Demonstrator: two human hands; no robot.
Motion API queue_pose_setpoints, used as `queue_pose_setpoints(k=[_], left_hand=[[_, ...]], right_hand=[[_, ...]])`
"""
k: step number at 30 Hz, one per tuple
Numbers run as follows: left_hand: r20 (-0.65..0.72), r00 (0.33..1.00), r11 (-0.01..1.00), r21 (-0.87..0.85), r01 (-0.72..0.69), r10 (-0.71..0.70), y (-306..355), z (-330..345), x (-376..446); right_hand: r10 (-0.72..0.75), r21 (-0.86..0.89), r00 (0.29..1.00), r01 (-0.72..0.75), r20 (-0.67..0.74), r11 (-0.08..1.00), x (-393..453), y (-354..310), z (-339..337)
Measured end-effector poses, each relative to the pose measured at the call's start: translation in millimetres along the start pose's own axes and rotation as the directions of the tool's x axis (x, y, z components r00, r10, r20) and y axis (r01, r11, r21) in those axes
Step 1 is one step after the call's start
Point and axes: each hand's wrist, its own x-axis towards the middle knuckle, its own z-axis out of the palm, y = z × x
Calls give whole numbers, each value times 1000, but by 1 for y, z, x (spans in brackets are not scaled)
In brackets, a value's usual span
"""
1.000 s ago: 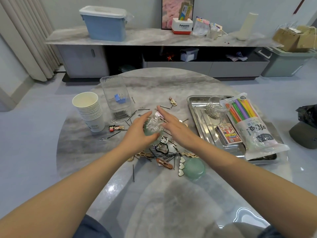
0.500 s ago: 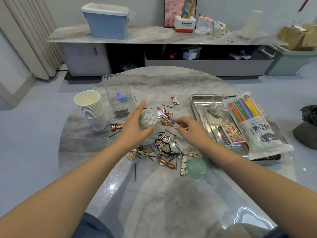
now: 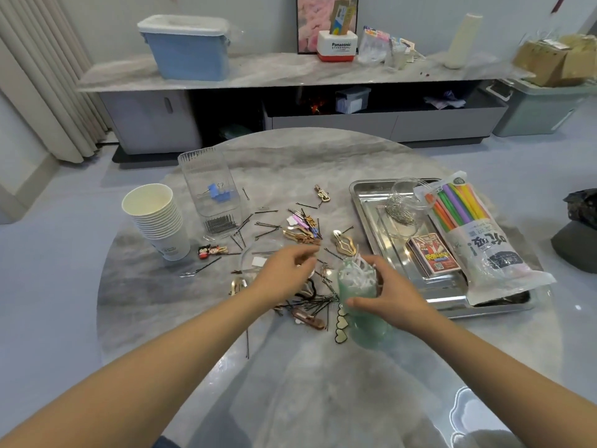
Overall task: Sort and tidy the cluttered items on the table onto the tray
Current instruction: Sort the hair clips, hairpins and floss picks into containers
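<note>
the round marble tabletop filled the middle of the frame. the steel tray lay at centre right, with a bag of coloured straws and a card pack on it. the right hand was curled round a green jar of white bits, left of the tray. the left hand hung loosely curled, holding nothing, over scattered hair clips at centre.

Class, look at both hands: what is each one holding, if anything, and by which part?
The right hand grips the green jar round its upper side, near the open mouth. The left hand holds nothing visible.
</note>
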Motion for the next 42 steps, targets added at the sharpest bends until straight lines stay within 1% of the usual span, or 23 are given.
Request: queue_pose_setpoints(k=[1,2,3,5,8,10,13,15,18,20,22,23,24,25,27,28,30,32,33,35,37,39,42], left_hand=[[-33,999,980,196,-18,25,-4,1,6],[-16,999,938,345,-32,40,-6,3,14],[20,999,894,446,-40,35,-11,6,16],[54,999,831,555,-39,11,-17,14,21],[2,1000,813,582,1,-3,-19,21,29],[-13,999,803,595,47,-48,-16,22,31],[12,992,759,645,91,-129,-10,23,33],[38,988,725,684,83,-148,-7,23,33],[77,991,666,746,15,-109,-4,25,31],[62,997,623,782,-24,-40,-3,27,27],[24,1000,618,786,-23,5,-1,28,25],[-1,1000,643,765,-8,13,1,28,24],[-35,999,694,719,20,7,3,26,23],[-73,997,772,633,61,-19,5,24,23],[-131,981,923,341,178,-140,11,16,23],[-136,967,958,164,237,-216,15,12,23],[-111,941,941,-156,302,-320,24,2,20],[-85,938,875,-397,278,-336,31,-9,12],[-89,944,848,-473,240,-317,33,-13,6],[-115,957,819,-550,163,-268,36,-16,-5],[-150,963,820,-562,104,-224,40,-12,-12],[-179,969,835,-548,44,-168,43,-7,-15],[-212,974,878,-478,-34,-78,43,-3,-14]], right_hand=[[29,-36,1000,-29,-11,999,-4,4,-3],[42,-47,999,-43,-29,998,-5,8,-7],[46,-52,998,-48,-46,997,-9,10,-8],[34,-70,997,-39,-73,997,-12,11,-8],[3,-113,998,-11,-68,994,-10,11,-8],[-14,-103,998,8,-60,995,-7,8,-5],[-17,-97,999,13,-50,995,-5,7,-3],[-18,-121,999,13,-40,993,-4,7,-1],[-34,-126,999,29,-38,992,-3,8,2],[-49,-125,998,44,-37,991,-1,8,4],[-53,-128,998,47,-40,991,1,7,6],[-49,-130,998,43,-42,991,1,8,5],[-47,-129,998,41,-46,991,2,7,5],[-43,-133,998,36,-50,990,3,8,5],[-29,-150,998,21,-55,989,3,9,4],[-22,-159,998,13,-54,987,3,9,4],[-14,-178,998,5,-53,984,3,10,4],[-11,-188,999,1,-53,982,4,10,4],[-11,-185,998,1,-55,983,5,9,5],[-16,-183,998,6,-54,983,6,8,6],[-22,-164,999,14,-48,986,6,8,7],[-28,-146,999,22,-37,989,5,8,8],[-17,-145,999,12,-36,989,3,9,5]])
